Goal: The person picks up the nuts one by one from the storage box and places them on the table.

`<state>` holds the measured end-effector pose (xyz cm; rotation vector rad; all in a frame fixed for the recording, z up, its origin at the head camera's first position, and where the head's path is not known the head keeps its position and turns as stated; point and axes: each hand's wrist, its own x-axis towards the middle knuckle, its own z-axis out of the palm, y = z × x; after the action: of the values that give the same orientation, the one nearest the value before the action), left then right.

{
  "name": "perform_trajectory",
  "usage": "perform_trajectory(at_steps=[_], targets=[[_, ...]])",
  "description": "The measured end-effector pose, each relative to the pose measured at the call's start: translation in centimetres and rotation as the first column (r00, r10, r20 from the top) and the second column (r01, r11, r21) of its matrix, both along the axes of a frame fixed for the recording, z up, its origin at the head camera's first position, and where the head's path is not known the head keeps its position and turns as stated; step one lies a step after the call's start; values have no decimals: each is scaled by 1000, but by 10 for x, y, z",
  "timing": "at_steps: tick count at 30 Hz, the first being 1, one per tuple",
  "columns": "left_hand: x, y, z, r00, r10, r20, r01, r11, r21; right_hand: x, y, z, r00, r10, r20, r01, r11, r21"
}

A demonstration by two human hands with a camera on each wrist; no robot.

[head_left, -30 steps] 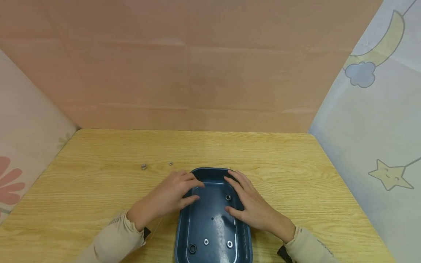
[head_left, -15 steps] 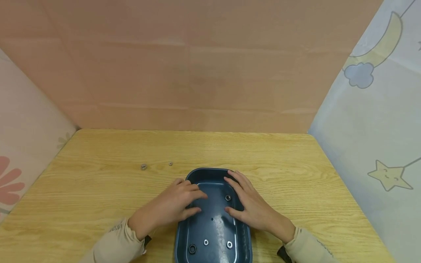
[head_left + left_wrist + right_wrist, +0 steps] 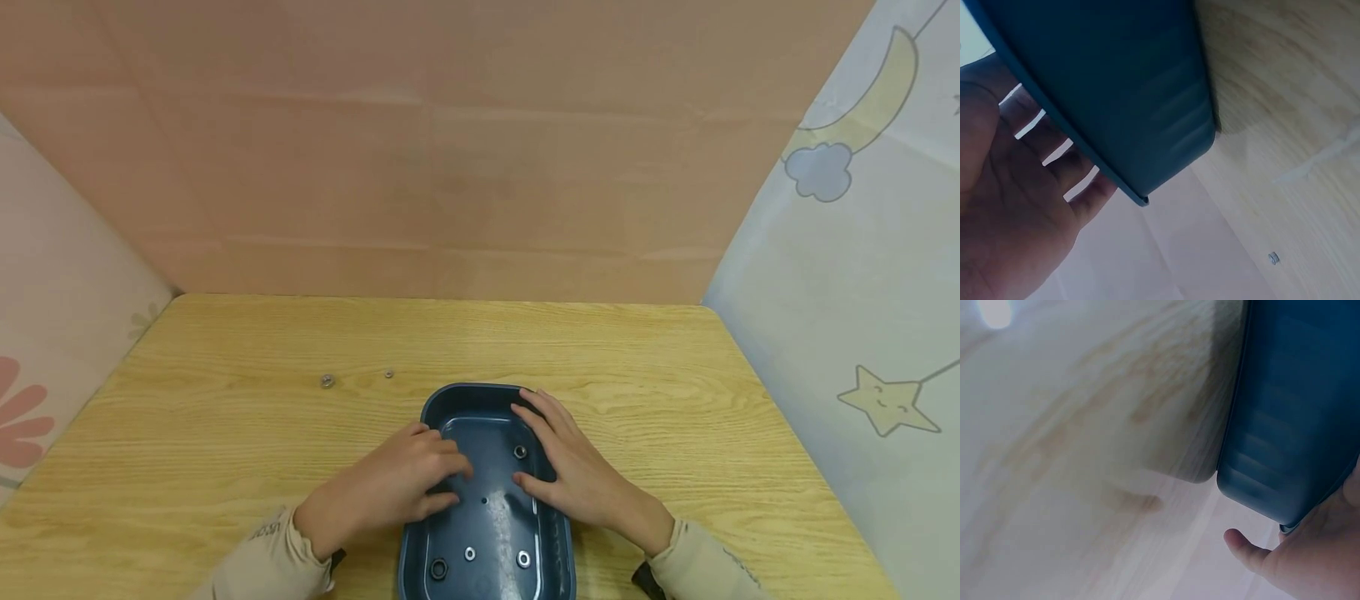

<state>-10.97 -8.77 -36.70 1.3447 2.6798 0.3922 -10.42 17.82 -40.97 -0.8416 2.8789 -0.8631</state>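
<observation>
Sleeves of beige cloth (image 3: pixel 258 560) frame the near edge, a deep blue, round-cornered oblong tray (image 3: pixel 487 437) lying between them on the table (image 3: pixel 675 392). At its near end sit a dark ring (image 3: pixel 438 569), a small silvery washer (image 3: pixel 470 553) and a larger silvery washer (image 3: pixel 522 559), all apart. Farther up, the left hand (image 3: pixel 416 479) crosses the left rim, fingers loosely bent, pinching nothing visible; the right hand (image 3: pixel 573 475) lies over the right rim, fingers spread, thumb pointing inward. Near its fingers sits a dark metal nut (image 3: pixel 521 452).

The tray looks like glossy moulded plastic, so probably light, stiff and slick; its lip midway along both long sides seems the best hold, kept level lest the loose pieces slide.

Beyond, a round metal piece (image 3: pixel 327 381) and a smaller metal piece (image 3: pixel 388 373) lie before a brownish-pink backdrop (image 3: pixel 450 192).
</observation>
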Motion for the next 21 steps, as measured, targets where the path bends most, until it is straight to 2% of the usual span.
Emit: perform_trajectory(at_steps=[3,9,13,19,21], targets=[[2,1,0,1000,-13,8,14,1000,-24,0,0,0,1000,1,2,-1,1000,-4],[6,4,-4,996,-25,82,31,997,-72,0,0,-1,1000,3,-8,-2,1000,5],[10,6,-7,994,-53,93,61,994,-90,0,0,0,1000,-2,5,2,1000,6],[14,9,-9,986,-79,146,95,990,-106,0,0,0,1000,-1,-5,1,1000,-2],[15,9,-11,986,-88,143,103,989,-107,0,0,-1,1000,-2,-6,2,1000,-3]])
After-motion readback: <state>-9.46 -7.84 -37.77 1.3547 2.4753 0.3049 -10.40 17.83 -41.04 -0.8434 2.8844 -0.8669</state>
